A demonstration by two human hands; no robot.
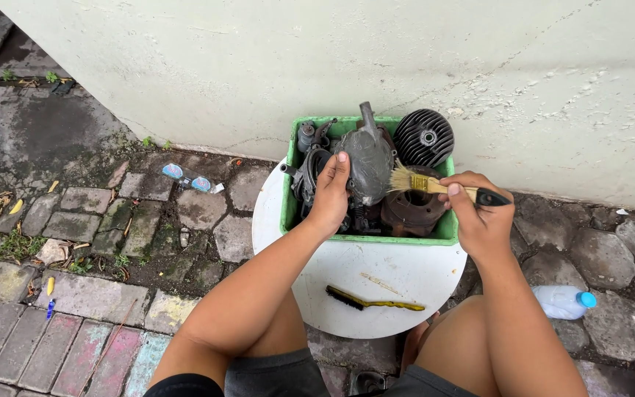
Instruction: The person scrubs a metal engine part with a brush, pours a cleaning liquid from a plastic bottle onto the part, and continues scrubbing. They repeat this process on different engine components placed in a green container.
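Stone paving: left hand grips grimy engine part; right hand holds paintbrush.

outdoor yard: mossy stone paving beneath a plastered wall.

Left hand: arm extended forward from lower centre, forearm bare, wrist straight, palm down, fingers curled in a grip, thumb on the inner side. Right hand: arm reaches forward along the right side, elbow bent, wrist slightly flexed inward, fingers closed in a fist-like pinch, knuckles up, thumb pressed on top. Hands are apart, at roughly the same height. Both knees are bent, thighs bare, dark shorts at the lower edge.
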